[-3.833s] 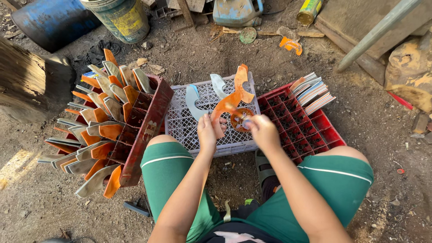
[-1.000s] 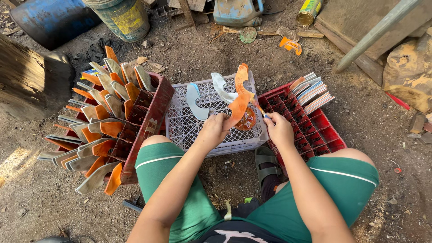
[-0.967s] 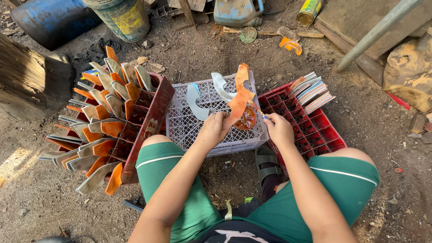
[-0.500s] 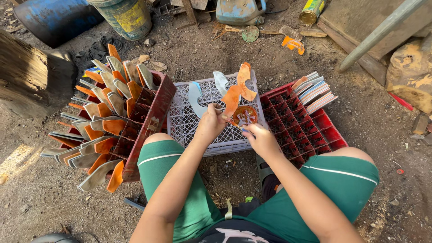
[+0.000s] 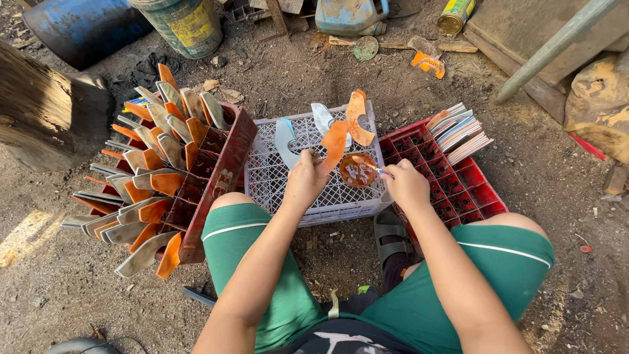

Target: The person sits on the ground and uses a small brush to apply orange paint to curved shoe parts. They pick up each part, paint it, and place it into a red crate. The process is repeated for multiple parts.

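I sit over an upturned white plastic crate (image 5: 270, 172). My left hand (image 5: 304, 180) holds a curved metal blade (image 5: 335, 141) whose upper part is coated orange. My right hand (image 5: 406, 185) grips a small brush, its tip in a round tin of orange paint (image 5: 358, 170) standing on the crate. Unpainted grey curved blades (image 5: 285, 141) lie on the crate beside another orange-coated piece (image 5: 358, 118).
A dark red crate (image 5: 216, 177) at my left is stuck full of orange-and-grey blades (image 5: 151, 164). A red divided crate (image 5: 458, 190) at my right holds a stack of flat blades (image 5: 458, 131). Barrels (image 5: 183, 23), a blue container (image 5: 350, 14) and a can (image 5: 455, 13) stand on the dirt beyond.
My right hand moved from the blade's edge down to the paint tin. The left hand kept the blade upright, shifting it slightly.
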